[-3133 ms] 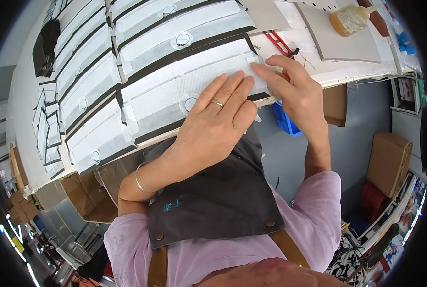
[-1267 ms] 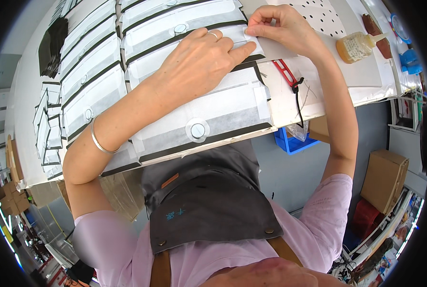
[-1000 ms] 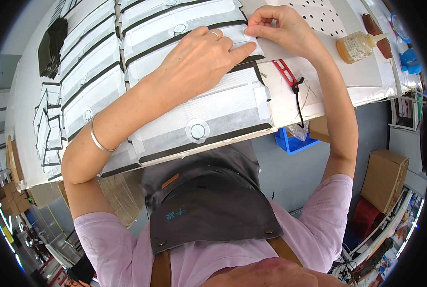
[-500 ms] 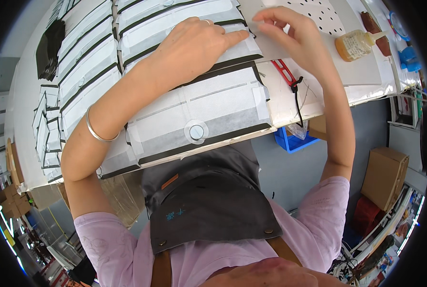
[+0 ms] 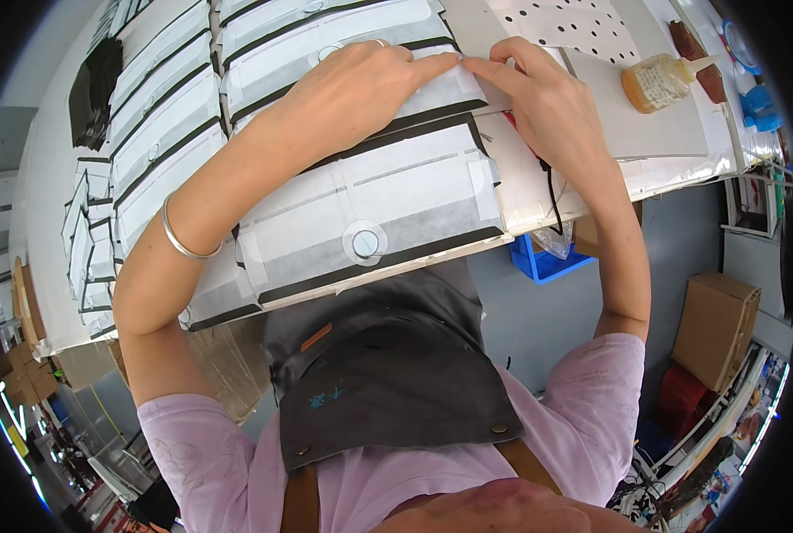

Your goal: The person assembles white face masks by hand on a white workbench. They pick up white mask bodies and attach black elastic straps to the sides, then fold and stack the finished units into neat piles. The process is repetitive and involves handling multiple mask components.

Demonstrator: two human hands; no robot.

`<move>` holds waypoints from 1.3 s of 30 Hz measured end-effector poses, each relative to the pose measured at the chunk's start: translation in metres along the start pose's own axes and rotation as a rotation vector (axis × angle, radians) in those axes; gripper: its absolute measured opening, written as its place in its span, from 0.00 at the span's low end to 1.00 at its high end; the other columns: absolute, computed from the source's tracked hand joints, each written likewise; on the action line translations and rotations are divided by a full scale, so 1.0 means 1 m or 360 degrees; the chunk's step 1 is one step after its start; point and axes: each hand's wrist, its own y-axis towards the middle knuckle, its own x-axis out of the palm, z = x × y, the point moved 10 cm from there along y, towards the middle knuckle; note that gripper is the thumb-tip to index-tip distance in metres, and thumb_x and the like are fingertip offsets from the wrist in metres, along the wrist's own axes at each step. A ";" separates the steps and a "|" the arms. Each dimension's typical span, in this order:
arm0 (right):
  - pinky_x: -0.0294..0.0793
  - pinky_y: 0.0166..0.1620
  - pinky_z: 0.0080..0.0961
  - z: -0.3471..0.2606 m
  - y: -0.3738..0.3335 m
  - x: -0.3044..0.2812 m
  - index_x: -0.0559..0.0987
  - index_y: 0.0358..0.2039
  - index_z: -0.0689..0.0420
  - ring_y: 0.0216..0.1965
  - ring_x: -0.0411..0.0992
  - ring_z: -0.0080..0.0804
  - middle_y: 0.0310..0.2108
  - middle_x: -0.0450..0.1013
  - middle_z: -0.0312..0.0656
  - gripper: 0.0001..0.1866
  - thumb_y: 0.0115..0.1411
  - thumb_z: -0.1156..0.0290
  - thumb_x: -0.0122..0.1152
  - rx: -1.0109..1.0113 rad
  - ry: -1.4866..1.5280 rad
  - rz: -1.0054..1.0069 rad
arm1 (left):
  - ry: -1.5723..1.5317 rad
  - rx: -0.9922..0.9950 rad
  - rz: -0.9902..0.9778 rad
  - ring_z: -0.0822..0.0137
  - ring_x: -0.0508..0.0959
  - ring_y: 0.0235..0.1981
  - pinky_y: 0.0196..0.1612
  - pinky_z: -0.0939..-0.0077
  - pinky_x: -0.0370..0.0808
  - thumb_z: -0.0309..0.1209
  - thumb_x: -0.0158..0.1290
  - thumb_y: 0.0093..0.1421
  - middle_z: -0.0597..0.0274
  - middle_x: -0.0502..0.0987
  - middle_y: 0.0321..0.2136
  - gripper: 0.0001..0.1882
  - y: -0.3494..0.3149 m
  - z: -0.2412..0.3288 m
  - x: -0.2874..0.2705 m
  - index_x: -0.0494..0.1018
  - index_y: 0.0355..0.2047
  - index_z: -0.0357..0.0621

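Flat white panels with black edges lie in rows on the table. My left hand [image 5: 356, 93] rests on one of these panels [image 5: 450, 89], index finger stretched to its right edge; the other fingers are partly hidden and I see nothing held. From the right, my right hand [image 5: 547, 107] meets the same edge, one digit's tip touching there beside my left fingertip. Its other fingers are bent and apart, with no object visible in them. Nearer to me lies another white panel [image 5: 423, 186], bearing a round magnetic-looking disc [image 5: 365, 244].
A bottle of amber liquid [image 5: 658, 84] stands at the right, by a dotted white sheet [image 5: 583, 27]. Black strips [image 5: 96, 93] lie at the far left. A red-handled tool is mostly under my right hand. A blue bin [image 5: 547, 264] sits below the table edge.
My right hand has come down and left onto the panel's right edge, now covering most of the red tool. My left hand has stayed nearly in place.
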 end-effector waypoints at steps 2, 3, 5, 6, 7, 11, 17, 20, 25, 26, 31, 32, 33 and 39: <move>0.78 0.35 0.33 0.006 0.003 0.001 0.83 0.44 0.51 0.34 0.77 0.37 0.37 0.76 0.36 0.18 0.54 0.81 0.59 0.0045 0.0155 0.0037 | 0.0000 0.0004 -0.0025 0.46 0.79 0.35 0.42 0.55 0.77 0.18 0.45 0.58 0.45 0.79 0.30 0.31 0.000 0.002 -0.001 0.69 0.63 0.48; 0.78 0.36 0.33 0.010 0.005 0.001 0.83 0.43 0.51 0.33 0.78 0.38 0.36 0.77 0.37 0.16 0.55 0.80 0.60 0.0067 0.0233 0.0054 | -0.0002 0.0005 -0.0038 0.46 0.79 0.36 0.42 0.55 0.77 0.18 0.45 0.58 0.45 0.79 0.30 0.31 0.001 0.003 -0.001 0.69 0.63 0.48; 0.78 0.36 0.32 0.019 0.011 0.005 0.82 0.43 0.52 0.32 0.79 0.39 0.34 0.79 0.39 0.12 0.57 0.77 0.60 0.0148 0.0355 0.0080 | 0.0012 -0.0030 -0.0092 0.45 0.79 0.36 0.42 0.56 0.76 0.18 0.45 0.58 0.44 0.79 0.30 0.30 0.002 0.003 0.000 0.68 0.63 0.48; 0.78 0.36 0.32 0.022 0.014 0.005 0.82 0.42 0.53 0.31 0.79 0.40 0.33 0.80 0.40 0.11 0.59 0.75 0.61 0.0187 0.0416 0.0092 | 0.0018 -0.0048 -0.0118 0.45 0.79 0.36 0.42 0.56 0.76 0.19 0.45 0.58 0.44 0.78 0.30 0.30 0.002 0.002 0.001 0.68 0.63 0.48; 0.78 0.36 0.32 0.024 0.015 0.006 0.81 0.42 0.53 0.30 0.79 0.40 0.33 0.80 0.41 0.10 0.60 0.75 0.61 0.0230 0.0457 0.0073 | 0.0011 -0.0050 -0.0129 0.45 0.79 0.36 0.42 0.56 0.76 0.19 0.45 0.59 0.44 0.78 0.30 0.30 0.003 0.002 0.001 0.68 0.63 0.48; 0.73 0.33 0.26 0.031 0.017 0.013 0.79 0.45 0.55 0.29 0.75 0.31 0.31 0.80 0.40 0.11 0.62 0.74 0.62 0.0338 0.0559 0.0032 | -0.0077 -0.0070 -0.0050 0.45 0.79 0.37 0.43 0.55 0.76 0.19 0.45 0.59 0.43 0.78 0.31 0.29 0.002 -0.004 0.003 0.68 0.63 0.46; 0.67 0.29 0.21 0.027 0.014 0.009 0.78 0.47 0.55 0.28 0.70 0.22 0.30 0.78 0.34 0.11 0.63 0.75 0.61 0.0481 0.0738 -0.0057 | -0.0108 -0.0074 -0.0066 0.43 0.78 0.38 0.44 0.54 0.75 0.19 0.46 0.58 0.41 0.79 0.33 0.29 0.003 0.000 0.001 0.69 0.62 0.46; 0.72 0.31 0.26 0.024 0.003 0.001 0.79 0.44 0.55 0.27 0.75 0.32 0.30 0.80 0.39 0.10 0.62 0.74 0.61 0.0570 0.0773 -0.0067 | -0.0091 -0.0106 -0.0052 0.45 0.78 0.36 0.43 0.55 0.75 0.19 0.46 0.58 0.44 0.78 0.32 0.31 0.001 -0.004 0.002 0.69 0.63 0.51; 0.73 0.32 0.27 0.021 -0.022 -0.013 0.80 0.45 0.55 0.26 0.75 0.34 0.30 0.80 0.43 0.11 0.62 0.75 0.60 0.0578 0.0719 0.0025 | 0.0083 0.0152 -0.0065 0.49 0.78 0.32 0.42 0.58 0.76 0.19 0.47 0.57 0.52 0.75 0.27 0.35 -0.010 0.014 0.003 0.68 0.65 0.60; 0.73 0.32 0.27 0.017 -0.025 -0.015 0.80 0.46 0.55 0.26 0.74 0.34 0.31 0.80 0.43 0.11 0.62 0.75 0.60 0.0556 0.0711 0.0018 | 0.0131 0.0192 -0.0063 0.50 0.77 0.31 0.41 0.59 0.76 0.19 0.48 0.57 0.53 0.74 0.26 0.35 -0.011 0.017 0.004 0.67 0.66 0.61; 0.69 0.30 0.23 0.009 -0.044 -0.017 0.80 0.48 0.55 0.25 0.70 0.27 0.28 0.77 0.41 0.12 0.63 0.75 0.60 0.0722 0.0853 0.0028 | 0.0123 0.0303 -0.0038 0.51 0.79 0.28 0.35 0.59 0.77 0.22 0.50 0.58 0.53 0.78 0.26 0.29 -0.009 0.024 -0.007 0.71 0.61 0.57; 0.68 0.30 0.22 0.009 -0.048 -0.018 0.80 0.49 0.55 0.25 0.69 0.25 0.27 0.76 0.40 0.13 0.63 0.75 0.60 0.0792 0.0940 0.0018 | 0.0067 0.0252 -0.0132 0.52 0.78 0.30 0.37 0.58 0.76 0.23 0.48 0.60 0.53 0.78 0.29 0.30 -0.009 0.020 -0.006 0.68 0.64 0.60; 0.67 0.29 0.21 0.009 -0.054 -0.017 0.80 0.49 0.55 0.25 0.68 0.23 0.26 0.75 0.39 0.13 0.64 0.75 0.60 0.0872 0.1026 0.0008 | 0.0007 0.0207 -0.0230 0.52 0.78 0.32 0.39 0.57 0.75 0.24 0.46 0.62 0.54 0.78 0.31 0.32 -0.008 0.018 -0.004 0.66 0.67 0.63; 0.64 0.28 0.20 -0.018 -0.072 0.003 0.72 0.59 0.53 0.22 0.64 0.19 0.23 0.71 0.34 0.22 0.65 0.73 0.60 0.0978 0.1552 -0.0351 | -0.0968 -0.0326 0.0105 0.68 0.71 0.26 0.35 0.72 0.70 0.32 0.44 0.70 0.71 0.78 0.30 0.21 -0.024 0.001 -0.032 0.69 0.62 0.53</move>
